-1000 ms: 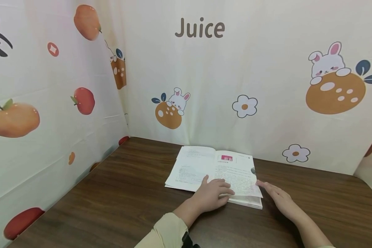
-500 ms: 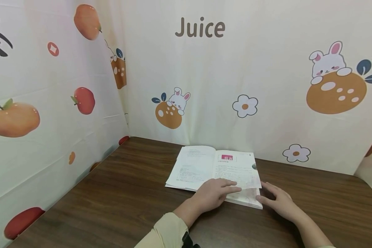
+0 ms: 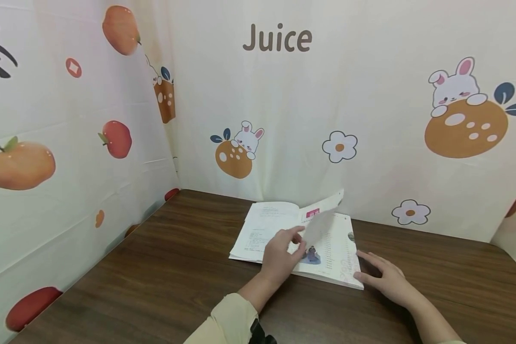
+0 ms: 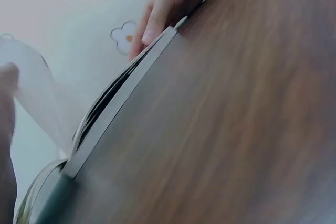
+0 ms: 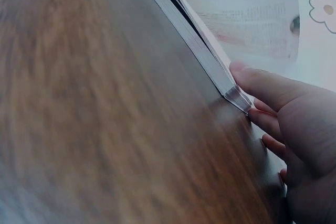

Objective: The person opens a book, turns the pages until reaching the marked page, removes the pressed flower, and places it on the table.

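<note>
An open book (image 3: 335, 265) lies on the table, its printed right side showing a small blue-purple picture. Rising from its middle, a loose page (image 3: 322, 220) stands tilted up and leans left. My left hand (image 3: 279, 253) pinches this page near its lower part, beside the spine. In the left wrist view only part of that hand shows at the left border, by the blurred page (image 4: 39, 95). My right hand (image 3: 384, 277) holds the book's right edge near the lower corner. The right wrist view shows its thumb (image 5: 262, 82) on the upper pages and the fingers against the side.
A dark brown wooden table (image 3: 155, 272) carries the book near its back edge. Behind it hangs a pale curtain (image 3: 296, 105) printed with rabbits, oranges and flowers. Another printed curtain (image 3: 69, 105) closes off the left side.
My left hand has moved left and up, lifting the right-hand page and swinging it leftward, which bares the page beneath. My right thumb has come to the book's lower right edge.
</note>
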Action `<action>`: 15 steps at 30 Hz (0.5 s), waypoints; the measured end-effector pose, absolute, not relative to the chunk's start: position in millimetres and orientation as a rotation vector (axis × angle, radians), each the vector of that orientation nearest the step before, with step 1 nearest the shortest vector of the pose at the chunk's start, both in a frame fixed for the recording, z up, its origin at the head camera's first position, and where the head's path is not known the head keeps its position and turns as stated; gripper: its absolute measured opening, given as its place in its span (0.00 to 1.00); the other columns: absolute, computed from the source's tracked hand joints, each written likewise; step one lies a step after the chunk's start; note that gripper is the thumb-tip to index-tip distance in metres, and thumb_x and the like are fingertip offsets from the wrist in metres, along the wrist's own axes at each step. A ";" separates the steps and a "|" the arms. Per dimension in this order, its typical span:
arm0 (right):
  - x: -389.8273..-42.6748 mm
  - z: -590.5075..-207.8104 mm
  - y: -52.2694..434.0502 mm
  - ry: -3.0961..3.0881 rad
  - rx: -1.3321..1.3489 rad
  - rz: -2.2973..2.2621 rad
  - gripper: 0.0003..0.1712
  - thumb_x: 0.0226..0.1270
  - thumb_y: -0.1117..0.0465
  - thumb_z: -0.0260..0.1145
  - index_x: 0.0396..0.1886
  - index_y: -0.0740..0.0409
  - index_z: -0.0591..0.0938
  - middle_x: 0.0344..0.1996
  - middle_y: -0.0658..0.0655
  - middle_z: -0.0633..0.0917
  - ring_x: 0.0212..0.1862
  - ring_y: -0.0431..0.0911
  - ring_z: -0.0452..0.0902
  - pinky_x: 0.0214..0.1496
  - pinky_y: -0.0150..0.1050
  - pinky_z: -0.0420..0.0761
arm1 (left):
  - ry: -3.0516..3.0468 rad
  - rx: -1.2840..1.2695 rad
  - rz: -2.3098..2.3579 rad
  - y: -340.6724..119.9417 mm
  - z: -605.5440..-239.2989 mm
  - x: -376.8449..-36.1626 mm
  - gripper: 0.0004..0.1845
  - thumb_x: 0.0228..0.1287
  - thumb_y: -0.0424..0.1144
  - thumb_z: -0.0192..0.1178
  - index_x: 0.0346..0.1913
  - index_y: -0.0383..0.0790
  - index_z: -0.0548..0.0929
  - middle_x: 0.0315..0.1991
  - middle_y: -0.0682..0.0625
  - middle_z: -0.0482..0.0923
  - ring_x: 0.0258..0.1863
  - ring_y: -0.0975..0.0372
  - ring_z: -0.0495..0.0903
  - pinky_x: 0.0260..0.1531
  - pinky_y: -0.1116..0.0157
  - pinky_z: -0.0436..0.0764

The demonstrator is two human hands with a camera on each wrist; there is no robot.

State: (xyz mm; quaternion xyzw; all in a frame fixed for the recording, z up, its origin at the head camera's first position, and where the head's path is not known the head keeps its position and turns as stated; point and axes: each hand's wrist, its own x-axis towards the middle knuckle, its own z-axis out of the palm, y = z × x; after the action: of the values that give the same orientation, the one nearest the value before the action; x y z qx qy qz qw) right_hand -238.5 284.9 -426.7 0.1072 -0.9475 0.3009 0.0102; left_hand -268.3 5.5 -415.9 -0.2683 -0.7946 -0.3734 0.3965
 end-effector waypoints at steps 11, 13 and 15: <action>-238.1 -426.7 285.2 -2.944 0.336 0.915 0.40 0.56 0.43 0.65 0.64 0.58 0.69 0.62 0.75 0.63 0.61 0.73 0.52 0.51 0.72 0.51 | -1.823 -0.092 -1.735 -55.1 -420.9 -302.1 0.10 0.53 0.32 0.66 0.37 0.29 0.82 0.24 0.48 0.77 0.27 0.65 0.74 0.26 0.72 0.72; -238.0 -427.2 285.2 -2.950 0.333 0.918 0.40 0.56 0.43 0.65 0.64 0.58 0.69 0.62 0.76 0.62 0.62 0.74 0.51 0.51 0.72 0.51 | -1.885 -0.059 -1.718 -70.1 -420.8 -305.2 0.09 0.54 0.34 0.66 0.34 0.30 0.82 0.23 0.49 0.76 0.26 0.65 0.73 0.26 0.72 0.73; -237.7 -427.8 285.1 -2.956 0.329 0.922 0.40 0.56 0.42 0.65 0.64 0.58 0.68 0.62 0.76 0.62 0.62 0.74 0.51 0.51 0.72 0.50 | -1.999 -0.033 -1.680 -84.9 -421.5 -307.7 0.09 0.55 0.37 0.66 0.33 0.32 0.83 0.23 0.50 0.75 0.25 0.64 0.72 0.26 0.71 0.73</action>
State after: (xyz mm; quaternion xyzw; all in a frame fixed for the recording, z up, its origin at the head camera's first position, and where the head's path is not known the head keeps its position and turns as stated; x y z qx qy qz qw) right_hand -237.7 285.1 -427.8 0.1057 -0.9492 0.2961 0.0136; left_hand -307.7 -84.9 -421.5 -0.0122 -0.7386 -0.6210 0.2620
